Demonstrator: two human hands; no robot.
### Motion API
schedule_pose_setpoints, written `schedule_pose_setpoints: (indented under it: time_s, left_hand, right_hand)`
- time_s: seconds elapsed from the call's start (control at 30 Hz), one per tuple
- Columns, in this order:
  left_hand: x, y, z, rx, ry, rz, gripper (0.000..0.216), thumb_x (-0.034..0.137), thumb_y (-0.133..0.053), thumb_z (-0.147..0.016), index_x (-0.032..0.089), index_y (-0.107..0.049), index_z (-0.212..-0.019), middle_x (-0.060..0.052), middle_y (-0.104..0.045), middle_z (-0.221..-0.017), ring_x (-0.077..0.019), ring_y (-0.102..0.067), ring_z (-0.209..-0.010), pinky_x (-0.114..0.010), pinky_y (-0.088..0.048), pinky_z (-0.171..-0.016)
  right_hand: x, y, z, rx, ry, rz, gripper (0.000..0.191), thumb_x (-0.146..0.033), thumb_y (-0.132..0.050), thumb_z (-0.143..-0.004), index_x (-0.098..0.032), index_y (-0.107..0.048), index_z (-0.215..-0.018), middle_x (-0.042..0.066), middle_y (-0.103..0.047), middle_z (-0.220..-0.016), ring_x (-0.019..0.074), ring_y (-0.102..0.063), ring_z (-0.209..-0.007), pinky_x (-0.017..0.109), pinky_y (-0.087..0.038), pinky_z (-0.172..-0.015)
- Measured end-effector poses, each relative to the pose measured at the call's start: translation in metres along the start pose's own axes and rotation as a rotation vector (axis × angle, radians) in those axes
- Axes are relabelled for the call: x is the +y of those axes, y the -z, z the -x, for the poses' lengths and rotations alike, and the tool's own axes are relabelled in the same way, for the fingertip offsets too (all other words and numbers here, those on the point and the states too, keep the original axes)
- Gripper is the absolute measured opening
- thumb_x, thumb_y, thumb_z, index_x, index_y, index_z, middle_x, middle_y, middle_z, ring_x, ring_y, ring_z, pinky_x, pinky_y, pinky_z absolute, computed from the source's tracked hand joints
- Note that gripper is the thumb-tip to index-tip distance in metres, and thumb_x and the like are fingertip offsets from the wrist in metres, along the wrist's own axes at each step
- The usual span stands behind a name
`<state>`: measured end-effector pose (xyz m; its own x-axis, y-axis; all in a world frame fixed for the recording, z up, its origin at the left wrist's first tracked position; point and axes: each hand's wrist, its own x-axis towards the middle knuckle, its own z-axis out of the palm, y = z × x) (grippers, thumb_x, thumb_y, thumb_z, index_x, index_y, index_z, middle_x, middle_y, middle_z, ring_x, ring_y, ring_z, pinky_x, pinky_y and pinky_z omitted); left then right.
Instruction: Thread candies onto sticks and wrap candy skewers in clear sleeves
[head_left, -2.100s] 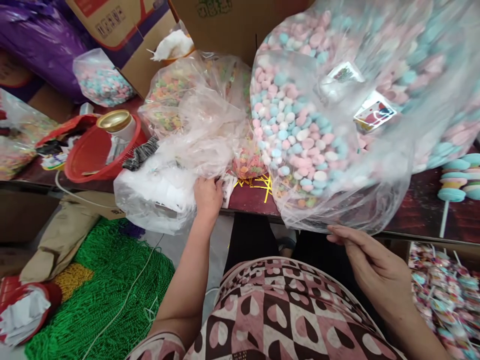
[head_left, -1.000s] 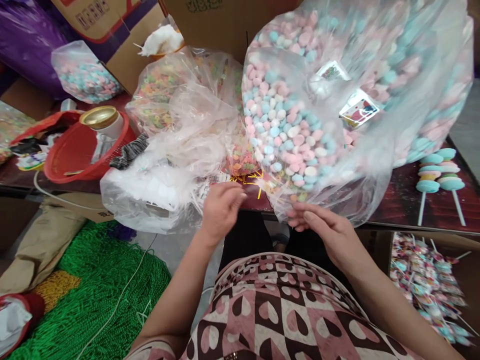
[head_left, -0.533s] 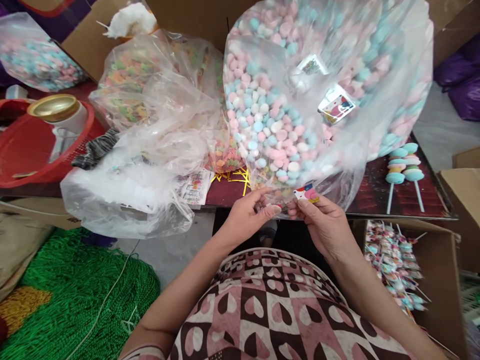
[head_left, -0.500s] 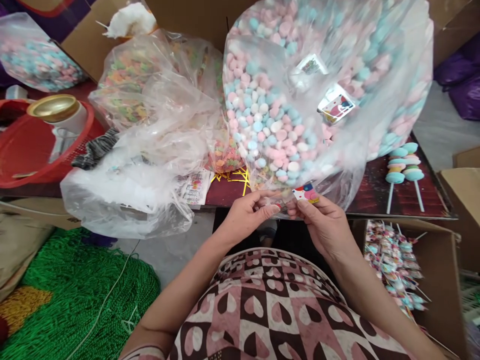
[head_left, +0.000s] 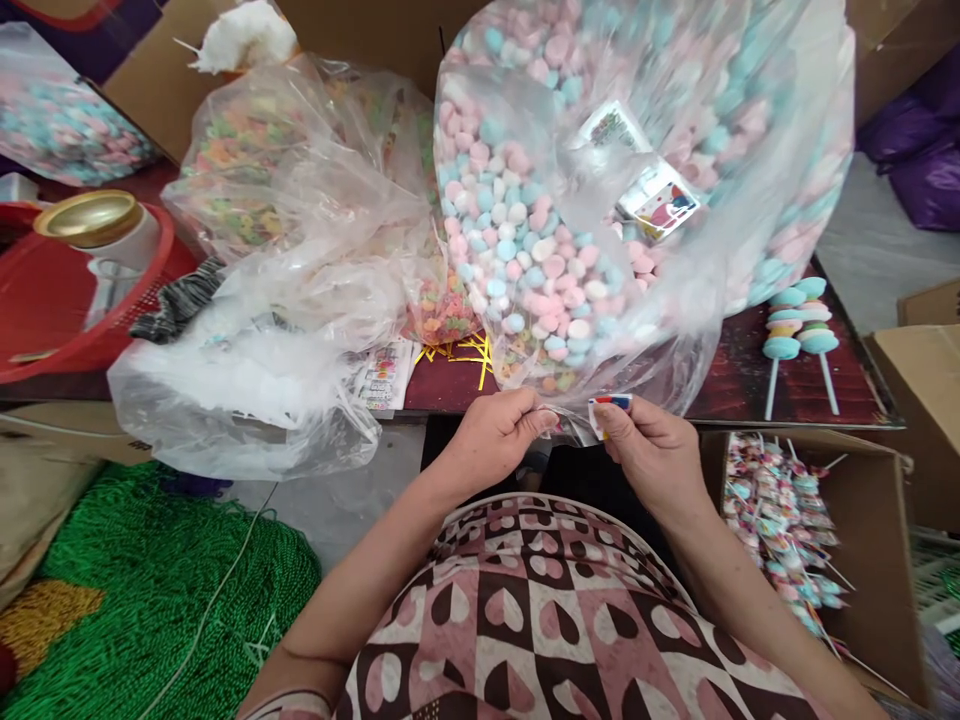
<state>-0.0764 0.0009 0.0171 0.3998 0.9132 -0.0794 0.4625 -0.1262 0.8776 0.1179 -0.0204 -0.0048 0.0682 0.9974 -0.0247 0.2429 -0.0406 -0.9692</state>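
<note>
Between my two hands, at the table's front edge, a small clear plastic packet (head_left: 576,428) with a printed end is stretched. My left hand (head_left: 499,430) pinches its left side, thumb against fingers. The colourful printed end sits under the thumb of my right hand (head_left: 652,445), which is closed on it. Just beyond my hands lies a big clear bag of pink, blue and white marshmallows (head_left: 551,265). Two printed packets (head_left: 664,205) rest on that bag. To the right, two marshmallow skewers (head_left: 784,325) on white sticks lie on the dark red table (head_left: 720,385).
Clear bags of gummy candy (head_left: 247,150) and a white-filled plastic bag (head_left: 247,400) cover the table's left. Beyond them is a red basket (head_left: 142,290) with a gold bowl (head_left: 90,215). Yellow twist ties (head_left: 476,350) lie mid-table. A carton (head_left: 874,560) of wrapped skewers stands low right.
The printed end in my right hand has folded down and tilted. My hands have drawn slightly apart, pulling the packet between them. The whole view has shifted a little.
</note>
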Motion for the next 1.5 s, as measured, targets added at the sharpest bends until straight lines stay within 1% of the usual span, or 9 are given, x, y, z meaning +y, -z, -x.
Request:
schedule_pose_setpoints:
  time_s: [0.2,0.37,0.5,0.67,0.73,0.93,1.13,1.37,1.5]
  left_hand:
    - [-0.001,0.002,-0.001,-0.044,-0.029,-0.043,0.034,0.039,-0.043,-0.093,0.019,-0.04,-0.065,0.002,-0.044,-0.065,-0.0126,-0.04,-0.063,-0.024,-0.029,-0.06]
    - [-0.001,-0.006,-0.003,0.043,0.026,0.192,0.022,0.035,-0.049,-0.09,0.018,-0.054,-0.078,0.0,-0.055,-0.074,-0.0127,-0.048,-0.07,-0.023,-0.036,-0.066]
    - [-0.001,-0.013,-0.002,0.13,0.089,0.372,0.027,0.041,-0.05,-0.09,0.018,-0.054,-0.078,0.002,-0.052,-0.068,-0.011,-0.045,-0.065,-0.022,-0.037,-0.063]
    - [-0.006,-0.016,0.001,0.094,0.104,0.354,0.039,0.05,-0.047,-0.092,0.018,-0.046,-0.069,0.005,-0.04,-0.058,-0.0086,-0.035,-0.055,-0.023,-0.03,-0.056]
    - [-0.008,-0.016,0.002,0.073,0.118,0.376,0.042,0.052,-0.047,-0.092,0.018,-0.046,-0.068,0.006,-0.038,-0.058,-0.0082,-0.033,-0.055,-0.023,-0.028,-0.055]
    - [-0.006,-0.018,-0.001,-0.046,0.177,0.542,0.031,0.048,-0.061,-0.085,0.017,-0.059,-0.086,0.005,-0.05,-0.069,-0.0068,-0.034,-0.056,-0.022,-0.028,-0.055]
    - [-0.005,-0.018,-0.007,0.005,0.164,0.439,0.037,0.05,-0.058,-0.087,0.016,-0.056,-0.071,0.005,-0.043,-0.059,-0.0074,-0.032,-0.053,-0.022,-0.026,-0.053]
    - [-0.001,-0.027,-0.02,0.004,0.151,0.331,0.032,0.05,-0.056,-0.088,0.019,-0.063,-0.085,0.004,-0.048,-0.062,-0.0089,-0.036,-0.052,-0.023,-0.027,-0.05]
    - [-0.001,-0.033,-0.026,0.027,0.146,0.406,0.039,0.052,-0.056,-0.088,0.018,-0.056,-0.068,0.004,-0.043,-0.055,-0.0091,-0.037,-0.052,-0.023,-0.029,-0.052]
  right_hand:
    - [0.007,0.001,-0.005,-0.088,-0.004,-0.166,0.02,-0.042,-0.071,-0.079,-0.022,-0.07,-0.081,-0.001,-0.067,-0.074,0.0135,-0.058,-0.065,0.025,-0.046,-0.062]
    - [0.001,-0.001,-0.001,0.014,-0.004,-0.123,0.027,-0.038,-0.071,-0.081,-0.02,-0.061,-0.063,-0.005,-0.054,-0.051,0.0095,-0.047,-0.049,0.023,-0.039,-0.052]
    - [-0.003,-0.005,0.004,0.054,0.048,-0.019,0.041,-0.04,-0.063,-0.087,-0.019,-0.055,-0.053,-0.005,-0.048,-0.045,0.0088,-0.042,-0.044,0.024,-0.035,-0.048]
    - [0.006,-0.004,-0.002,0.02,-0.043,-0.227,0.017,-0.038,-0.073,-0.078,-0.022,-0.071,-0.075,-0.002,-0.066,-0.069,0.0113,-0.055,-0.058,0.024,-0.046,-0.057]
    - [0.01,-0.002,-0.005,0.003,-0.095,-0.362,0.017,-0.037,-0.077,-0.074,-0.023,-0.072,-0.081,-0.002,-0.068,-0.073,0.0111,-0.056,-0.059,0.023,-0.046,-0.055]
    - [0.013,0.002,-0.006,0.09,-0.102,-0.45,0.039,-0.043,-0.068,-0.084,-0.019,-0.058,-0.055,-0.005,-0.049,-0.047,0.0072,-0.04,-0.043,0.02,-0.033,-0.043]
    - [0.007,0.009,-0.008,0.013,-0.155,-0.494,0.022,-0.039,-0.08,-0.07,-0.021,-0.071,-0.079,-0.001,-0.067,-0.071,0.0105,-0.056,-0.061,0.022,-0.047,-0.059]
    - [0.005,0.019,-0.004,0.112,-0.15,-0.26,0.044,-0.053,-0.065,-0.08,-0.019,-0.054,-0.055,-0.004,-0.049,-0.047,0.0087,-0.042,-0.043,0.021,-0.035,-0.041]
    - [0.004,0.031,-0.003,0.061,-0.062,-0.071,0.051,-0.054,-0.056,-0.087,-0.019,-0.052,-0.051,-0.003,-0.049,-0.046,0.01,-0.046,-0.046,0.022,-0.038,-0.046]
